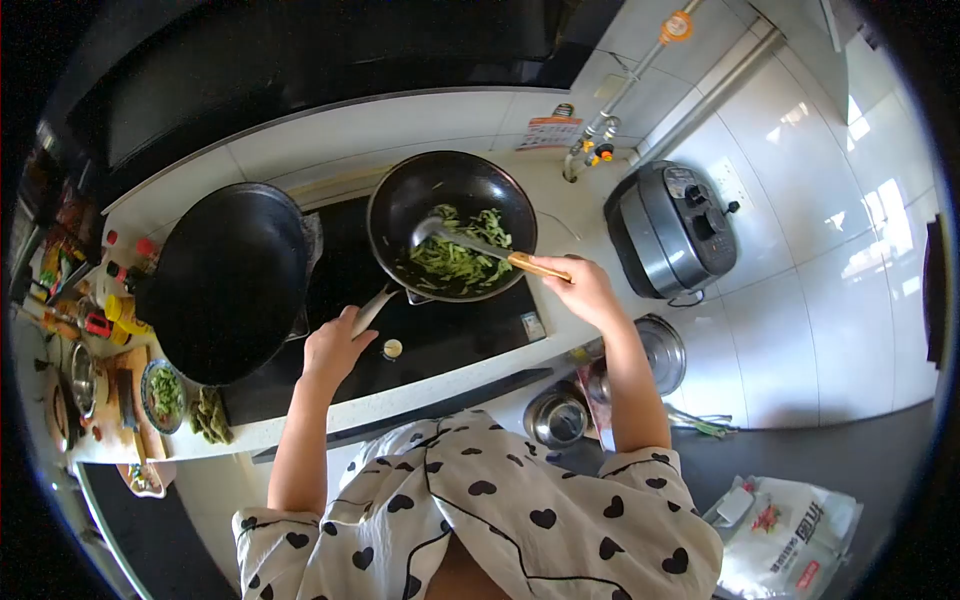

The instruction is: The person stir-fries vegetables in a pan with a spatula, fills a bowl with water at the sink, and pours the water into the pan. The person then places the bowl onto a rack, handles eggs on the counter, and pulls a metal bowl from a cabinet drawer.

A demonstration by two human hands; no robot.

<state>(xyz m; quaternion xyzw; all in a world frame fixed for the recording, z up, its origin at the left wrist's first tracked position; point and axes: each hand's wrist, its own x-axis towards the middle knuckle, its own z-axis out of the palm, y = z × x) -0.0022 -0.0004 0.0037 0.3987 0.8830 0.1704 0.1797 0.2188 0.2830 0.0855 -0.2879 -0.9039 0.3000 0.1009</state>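
Chopped greens (460,268) lie in the lower part of a dark wok (455,172), which stands at the right of the black cooktop (440,345). The head of a ladle (480,245) rests at the left edge of the greens, its shaft crossing them. The right hand (587,290) has its grip closed around the ladle's wooden end, beyond the wok's rim. The left hand (335,348) grasps the wok handle (374,309), near the front of the cooktop. Left of the wok sits a large black pan (230,290); to the right, a grey electric cooker (668,230) stands on the pale worktop (575,225). Farther left are a bowl (168,428) holding more greens and a chopping board (153,443) bearing a knife (126,398).
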